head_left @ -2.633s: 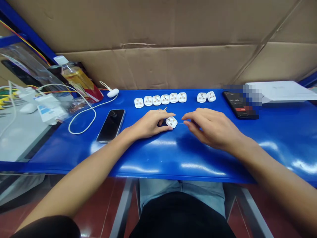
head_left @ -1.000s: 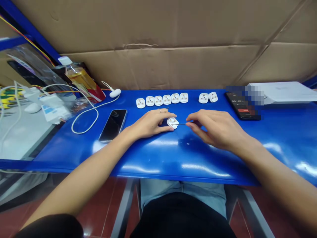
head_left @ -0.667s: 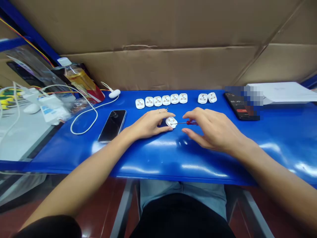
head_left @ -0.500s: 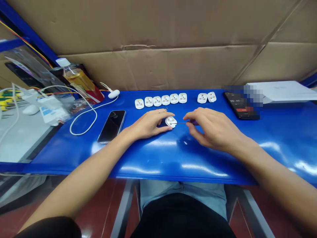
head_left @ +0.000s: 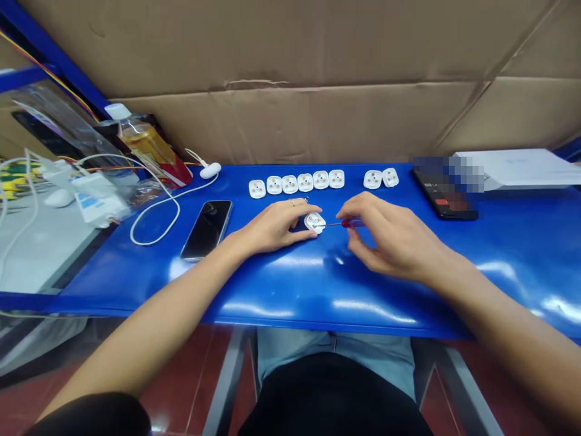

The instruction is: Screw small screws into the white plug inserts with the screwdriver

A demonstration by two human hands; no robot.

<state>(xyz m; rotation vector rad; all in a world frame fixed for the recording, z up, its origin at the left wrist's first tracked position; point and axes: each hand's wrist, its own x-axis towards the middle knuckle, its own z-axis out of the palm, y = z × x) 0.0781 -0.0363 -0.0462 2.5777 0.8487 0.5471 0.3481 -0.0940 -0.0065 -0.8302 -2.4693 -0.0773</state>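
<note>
My left hand (head_left: 282, 225) grips a small white plug housing (head_left: 314, 222) between thumb and fingers, low over the blue tabletop. Metal parts show inside its open face. A screwdriver (head_left: 353, 223) with a thin shaft and a red, partly clear handle is in my right hand (head_left: 390, 236). Its shaft points left and the tip reaches into the white housing. Most of the handle is hidden by my fingers. Behind my hands, several similar white plug housings (head_left: 305, 182) stand in a row, and two more (head_left: 373, 179) sit to their right.
A phone (head_left: 207, 229) lies left of my left hand. A white cable (head_left: 154, 221) loops beside it. At the back left leans a bottle of yellow liquid (head_left: 147, 145). A second phone showing a timer (head_left: 447, 197) and a white box (head_left: 517, 166) are on the right.
My right-hand fingers have spread a little, showing more of the screwdriver's red handle. My left hand keeps its hold on the housing. The whole view has shifted slightly.
</note>
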